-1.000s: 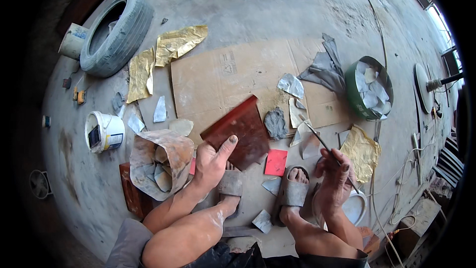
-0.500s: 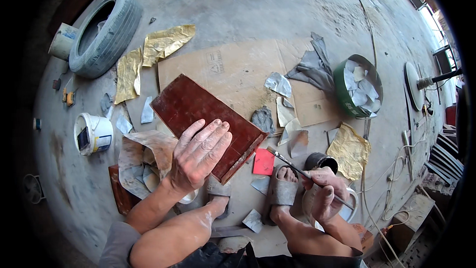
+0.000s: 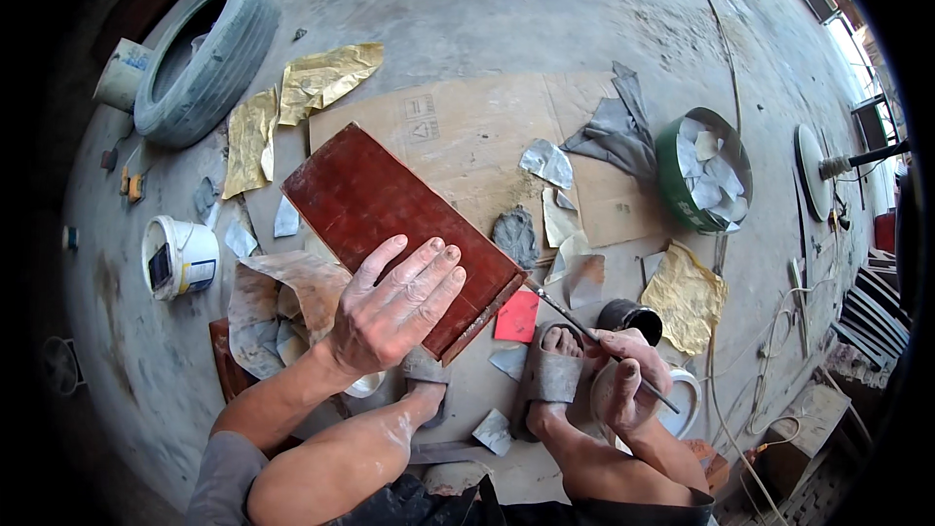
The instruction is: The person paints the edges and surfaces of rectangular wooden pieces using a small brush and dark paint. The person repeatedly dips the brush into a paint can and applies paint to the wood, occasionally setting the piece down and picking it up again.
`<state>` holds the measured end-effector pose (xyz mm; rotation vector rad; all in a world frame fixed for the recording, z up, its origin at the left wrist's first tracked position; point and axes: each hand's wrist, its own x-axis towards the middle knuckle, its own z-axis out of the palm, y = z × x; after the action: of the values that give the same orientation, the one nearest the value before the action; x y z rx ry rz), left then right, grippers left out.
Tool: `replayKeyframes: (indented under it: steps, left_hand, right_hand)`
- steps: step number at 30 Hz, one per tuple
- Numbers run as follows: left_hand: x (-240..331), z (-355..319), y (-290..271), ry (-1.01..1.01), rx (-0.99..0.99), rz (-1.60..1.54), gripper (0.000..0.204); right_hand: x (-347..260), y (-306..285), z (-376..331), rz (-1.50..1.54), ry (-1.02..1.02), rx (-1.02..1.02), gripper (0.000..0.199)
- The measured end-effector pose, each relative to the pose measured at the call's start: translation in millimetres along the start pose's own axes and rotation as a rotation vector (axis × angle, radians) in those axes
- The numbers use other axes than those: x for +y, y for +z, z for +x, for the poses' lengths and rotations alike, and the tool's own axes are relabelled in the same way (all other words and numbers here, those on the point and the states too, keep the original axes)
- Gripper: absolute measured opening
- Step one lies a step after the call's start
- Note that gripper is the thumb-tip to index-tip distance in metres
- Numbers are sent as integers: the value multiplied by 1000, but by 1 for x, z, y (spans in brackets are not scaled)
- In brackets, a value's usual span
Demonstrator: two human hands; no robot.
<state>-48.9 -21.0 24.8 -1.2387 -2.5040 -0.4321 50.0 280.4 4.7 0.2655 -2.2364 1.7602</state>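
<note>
A dark red, glossy wooden board [image 3: 390, 190] slants in front of me, a pale worn patch along its near-right edge. My left hand [image 3: 390, 307] holds it by the near side, with the fingers laid over its face and the thumb hidden. In my right hand [image 3: 628, 380] is a thin paintbrush [image 3: 565, 310], pinched along its handle. The brush tip meets or lies just beside the board's right corner; contact is hard to tell. Beside the right hand are a small black cup [image 3: 631, 319] and a partly covered white bucket [image 3: 686, 404].
Flattened cardboard [image 3: 467, 127] lies beyond the board, with sandpaper scraps and a grey rag [image 3: 618, 127]. A green tub [image 3: 682, 180] of paper pieces stands right. To the left are a tyre [image 3: 214, 68] and white pail [image 3: 185, 258]. Cables [image 3: 774, 331] cross the right floor.
The board has turned a little and shifted up and left at its far end. The brush tip has come nearer the board's right corner.
</note>
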Motion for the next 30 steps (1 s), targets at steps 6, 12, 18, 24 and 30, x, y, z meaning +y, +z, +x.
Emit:
replayKeyframes:
  steps: [6, 12, 18, 24, 30]
  left_hand:
    - [0, 2, -1, 26, -28, 4, 36]
    - [3, 0, -2, 39, -34, -2, 37]
    - [2, -1, 3, 53, -51, 5, 39]
    - [2, -4, 4, 41, -36, 2, 39]
    - [3, -3, 3, 37, -35, -8, 39]
  right_hand:
    - [4, 1, -2, -11, -15, 18, 37]
    - [5, -3, -8, -5, -4, -18, 38]
    - [3, 0, 5, -77, -153, -86, 43]
    - [1, 0, 1, -86, -49, -64, 43]
    - [5, 2, -3, -79, -58, -35, 41]
